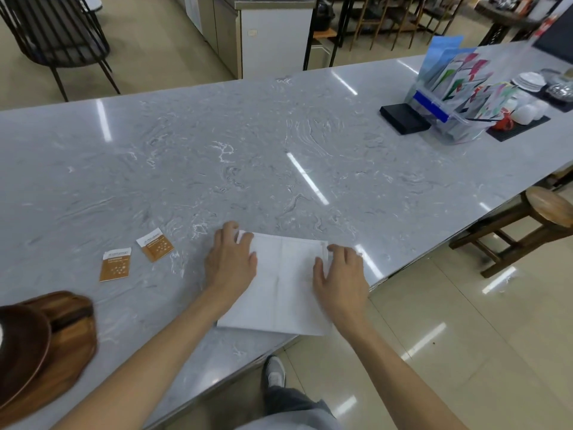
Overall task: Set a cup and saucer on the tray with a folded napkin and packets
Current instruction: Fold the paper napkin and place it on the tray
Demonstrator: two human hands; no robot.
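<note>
A white napkin (283, 287) lies flat on the grey marble counter (248, 150) near its front edge, creased down the middle. My left hand (231, 262) rests palm down on its left part, fingers reaching the far left corner. My right hand (341, 274) lies on its right edge, fingers curled at the far right corner. Two orange and white packets (115, 264) (155, 244) lie left of the napkin. A wooden tray (69, 330) sits at the lower left with a dark brown saucer (21, 346) on it. No cup is clearly visible.
At the far right stand a clear box of colourful packets (449, 88), a black box (403, 117), and white cups on a dark mat (527, 113). A wooden stool (545, 209) stands beyond the counter's right edge. A black chair (55, 35) is at the back left.
</note>
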